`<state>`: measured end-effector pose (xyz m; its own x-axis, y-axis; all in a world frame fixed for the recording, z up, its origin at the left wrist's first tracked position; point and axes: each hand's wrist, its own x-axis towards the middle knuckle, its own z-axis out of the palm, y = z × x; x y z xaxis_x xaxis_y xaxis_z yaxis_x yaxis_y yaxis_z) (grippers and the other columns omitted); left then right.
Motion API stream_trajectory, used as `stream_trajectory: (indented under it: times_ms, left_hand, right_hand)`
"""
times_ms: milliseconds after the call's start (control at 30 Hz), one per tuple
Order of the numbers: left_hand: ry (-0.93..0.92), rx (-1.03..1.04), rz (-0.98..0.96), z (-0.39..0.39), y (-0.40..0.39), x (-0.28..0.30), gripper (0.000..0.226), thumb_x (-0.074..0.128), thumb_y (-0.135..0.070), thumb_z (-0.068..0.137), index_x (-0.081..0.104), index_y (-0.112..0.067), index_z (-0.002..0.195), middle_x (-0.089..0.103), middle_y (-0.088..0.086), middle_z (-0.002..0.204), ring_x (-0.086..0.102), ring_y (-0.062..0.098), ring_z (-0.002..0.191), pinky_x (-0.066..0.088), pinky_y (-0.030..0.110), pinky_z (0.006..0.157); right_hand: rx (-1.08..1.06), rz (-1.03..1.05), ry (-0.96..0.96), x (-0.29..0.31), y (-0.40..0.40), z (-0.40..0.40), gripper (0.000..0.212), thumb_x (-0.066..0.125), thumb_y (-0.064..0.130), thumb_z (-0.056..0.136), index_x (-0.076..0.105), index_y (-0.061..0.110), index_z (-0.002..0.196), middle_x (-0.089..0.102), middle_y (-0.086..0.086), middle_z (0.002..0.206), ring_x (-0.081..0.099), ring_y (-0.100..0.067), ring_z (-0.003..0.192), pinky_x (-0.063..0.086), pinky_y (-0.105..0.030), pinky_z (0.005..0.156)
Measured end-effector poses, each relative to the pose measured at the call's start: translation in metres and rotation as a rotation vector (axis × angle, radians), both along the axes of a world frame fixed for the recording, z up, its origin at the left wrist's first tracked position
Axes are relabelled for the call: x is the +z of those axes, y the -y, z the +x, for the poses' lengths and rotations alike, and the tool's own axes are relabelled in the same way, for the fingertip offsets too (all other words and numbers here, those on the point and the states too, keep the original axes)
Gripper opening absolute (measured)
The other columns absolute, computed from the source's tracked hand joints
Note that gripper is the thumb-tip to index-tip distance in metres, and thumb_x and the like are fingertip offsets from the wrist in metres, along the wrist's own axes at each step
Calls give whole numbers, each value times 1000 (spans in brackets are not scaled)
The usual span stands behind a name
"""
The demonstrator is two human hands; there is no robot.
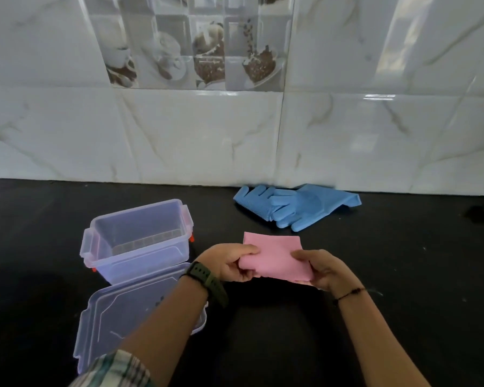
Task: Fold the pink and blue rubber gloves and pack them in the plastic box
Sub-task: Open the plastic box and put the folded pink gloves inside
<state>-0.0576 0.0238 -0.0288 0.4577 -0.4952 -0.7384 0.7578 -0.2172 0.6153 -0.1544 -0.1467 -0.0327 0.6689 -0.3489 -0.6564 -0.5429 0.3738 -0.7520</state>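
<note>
while both hands worked over the dark counter [347, 317], the pink glove [274, 254] was held between them as a folded, roughly square pad, lifted just above the surface. the left hand [229, 265] pinched its left edge, thumb on top and fingers curled under. the right hand [323, 270] gripped the right edge the same way, thumb over the pink rubber and the other fingers tucked beneath. a dark green watch [204, 280] sat on the left wrist, a thin dark band [349, 293] on the right, and a checked sleeve [115, 370] showed at the bottom edge.

the blue gloves [294, 206] lay unfolded farther back, close to the foot of the tiled wall [179, 135], fingers pointing left and forward, one overlapping the other. the box [136, 241] stood open to the left of the hands, clear with a bluish tint; nothing could be seen inside it. its lid [123, 314] lay flat on the counter just in front of it, partly hidden by the left forearm. the pink glove was right of the box and apart from it.
</note>
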Motion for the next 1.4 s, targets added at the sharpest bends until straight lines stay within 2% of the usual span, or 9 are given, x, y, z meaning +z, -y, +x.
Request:
stream_trajectory:
  times_ms: [167, 300, 533, 700, 800, 967, 1067, 1167, 1400]
  left_hand:
    - [92, 69, -146, 11, -42, 24, 11, 59, -8, 88, 55, -11, 97, 61, 9, 93, 56, 19, 80, 45, 25, 62]
    - [239, 290, -240, 33, -110, 53, 21, 59, 2, 84, 56, -6, 104, 64, 11, 97, 60, 24, 88, 52, 37, 70]
    - [431, 509, 92, 69, -195, 66, 34, 55, 2, 89, 53, 4, 123, 64, 20, 111, 59, 31, 97, 50, 47, 91]
    - [628, 510, 229, 78, -197, 41, 24, 53, 15, 77, 53, 3, 97, 58, 14, 75, 58, 21, 63, 53, 27, 58]
    - [671, 443, 367, 87, -189, 26, 29, 39, 18, 84, 50, -2, 66, 40, 5, 62, 39, 15, 53, 41, 13, 37]
    - [665, 184, 611, 98, -180, 13, 34, 45, 2, 91, 55, 5, 124, 62, 23, 112, 59, 26, 84, 44, 20, 63]
    - [727, 113, 878, 96, -176, 7, 39, 39, -14, 97, 51, 1, 131, 55, 16, 135, 52, 27, 122, 38, 28, 87]
    - [891, 34, 1015, 96, -173, 5, 37, 35, -8, 97, 53, 7, 125, 56, 21, 132, 52, 32, 121, 42, 33, 96]
    - [1430, -74, 1254, 84, -136, 34, 26, 44, -4, 89, 54, 4, 112, 60, 20, 116, 59, 29, 105, 47, 31, 85]
  right_hand:
    - [26, 0, 224, 35, -32, 24, 11, 63, 2, 82, 54, 3, 88, 62, -13, 95, 61, -28, 85, 53, -39, 63]
    - [255, -56, 407, 72, -81, 71, 15, 63, 4, 83, 62, 0, 97, 67, -13, 102, 63, -25, 87, 53, -36, 67]
    - [464, -270, 391, 70, -181, 155, 34, 62, -1, 84, 56, -21, 111, 61, -31, 111, 61, -41, 102, 50, -49, 92]
    - [474, -505, 423, 41, -210, 172, 7, 54, -8, 77, 62, -10, 78, 56, -16, 79, 53, -27, 75, 45, -34, 64]
    - [564, -750, 424, 30, -218, 175, 21, 50, 4, 83, 65, -10, 86, 64, -24, 88, 59, -35, 88, 49, -37, 77]
    - [797, -1008, 226, 21, -225, 183, 33, 42, 15, 94, 58, -1, 118, 61, -18, 125, 54, -31, 117, 42, -29, 94]
    - [907, -1136, 120, 18, -228, 185, 36, 40, 12, 95, 52, -1, 126, 56, -19, 132, 51, -32, 122, 41, -34, 100]
    - [920, -1268, 161, 19, -231, 181, 34, 39, 10, 96, 52, -1, 126, 55, -19, 132, 51, -33, 122, 41, -36, 100]
    - [566, -1297, 475, 54, -198, 166, 30, 49, 16, 90, 48, 9, 61, 55, -7, 67, 55, -27, 72, 37, -28, 56]
